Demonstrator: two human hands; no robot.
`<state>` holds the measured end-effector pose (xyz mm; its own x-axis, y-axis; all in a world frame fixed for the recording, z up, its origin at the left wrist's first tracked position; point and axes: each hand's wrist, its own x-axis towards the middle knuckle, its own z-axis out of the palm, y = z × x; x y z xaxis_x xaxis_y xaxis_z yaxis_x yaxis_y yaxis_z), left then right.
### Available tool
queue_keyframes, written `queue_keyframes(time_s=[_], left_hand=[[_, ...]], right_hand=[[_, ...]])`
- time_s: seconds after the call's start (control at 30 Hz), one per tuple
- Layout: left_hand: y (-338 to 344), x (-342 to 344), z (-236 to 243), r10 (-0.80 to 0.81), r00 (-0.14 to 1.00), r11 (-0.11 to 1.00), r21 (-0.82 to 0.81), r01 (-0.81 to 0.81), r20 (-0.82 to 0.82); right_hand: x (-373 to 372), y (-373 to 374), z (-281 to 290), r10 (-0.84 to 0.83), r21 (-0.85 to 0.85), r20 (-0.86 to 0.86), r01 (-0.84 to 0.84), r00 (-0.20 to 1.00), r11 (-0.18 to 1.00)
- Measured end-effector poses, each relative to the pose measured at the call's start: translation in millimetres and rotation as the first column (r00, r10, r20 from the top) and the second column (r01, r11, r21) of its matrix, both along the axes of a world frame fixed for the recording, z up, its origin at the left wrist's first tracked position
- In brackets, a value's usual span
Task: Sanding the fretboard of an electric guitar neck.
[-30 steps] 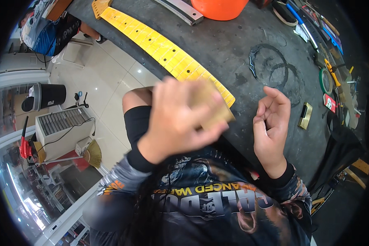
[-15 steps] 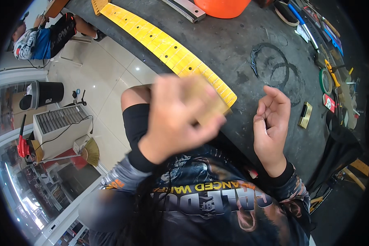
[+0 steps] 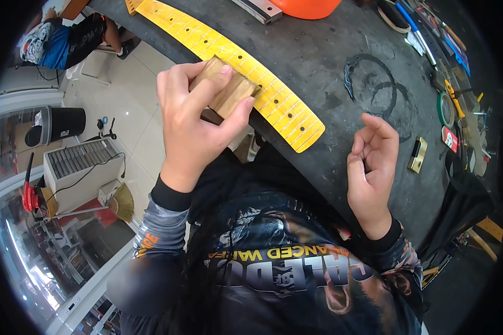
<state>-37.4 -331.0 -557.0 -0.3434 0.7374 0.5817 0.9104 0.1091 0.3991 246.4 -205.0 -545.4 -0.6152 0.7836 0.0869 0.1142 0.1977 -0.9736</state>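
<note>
A guitar neck (image 3: 283, 100) with a yellow fretboard, metal frets and dark dot inlays lies along the near edge of the dark workbench. My left hand (image 3: 193, 103) grips a wooden block (image 3: 233, 92), thumb and fingers on its sides. The block is at the neck's near edge, overlapping it in view; whether they touch, I cannot tell. My right hand (image 3: 373, 170) rests near the bench's front edge, to the right of the neck's wide end. Its fingers are loosely curled, and I see nothing in them.
A small brass-coloured piece (image 3: 417, 154) lies right of my right hand. Tape (image 3: 445, 109), pens and tools crowd the bench's right side. An orange container (image 3: 307, 6) and a metal bar (image 3: 257, 8) are at the back. Someone sits at far left (image 3: 67, 42), near a black bin (image 3: 66, 124).
My left hand has moved left and farther away with the wooden block, from the neck's wide end toward its middle. My right hand has stayed nearly still.
</note>
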Motion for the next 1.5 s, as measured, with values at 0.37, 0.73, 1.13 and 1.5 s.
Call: queue_keyframes(time_s=[0.37,0.73,1.13,1.5], left_hand=[[4.4,15.4,6.4,-0.125,0.992,0.992,-0.020,0.125,-0.030],[-9.3,63.1,14.8,-0.356,0.927,0.932,-0.018,0.361,0.119],[-8.1,31.1,12.7,-0.229,0.973,0.973,-0.041,0.229,0.020],[-5.3,-8.8,-1.2,-0.027,1.000,1.000,0.005,0.026,0.008]], right_hand=[[0.0,0.4,-4.7,-0.009,0.000,-0.016,0.009,1.000,1.000],[-3.9,-0.9,-1.5,-0.017,-0.019,-0.033,0.016,0.999,1.000],[0.7,-1.2,-3.5,-0.035,0.024,-0.024,0.036,0.999,0.999],[1.1,0.0,-3.0,-0.003,0.030,-0.003,0.003,1.000,1.000]])
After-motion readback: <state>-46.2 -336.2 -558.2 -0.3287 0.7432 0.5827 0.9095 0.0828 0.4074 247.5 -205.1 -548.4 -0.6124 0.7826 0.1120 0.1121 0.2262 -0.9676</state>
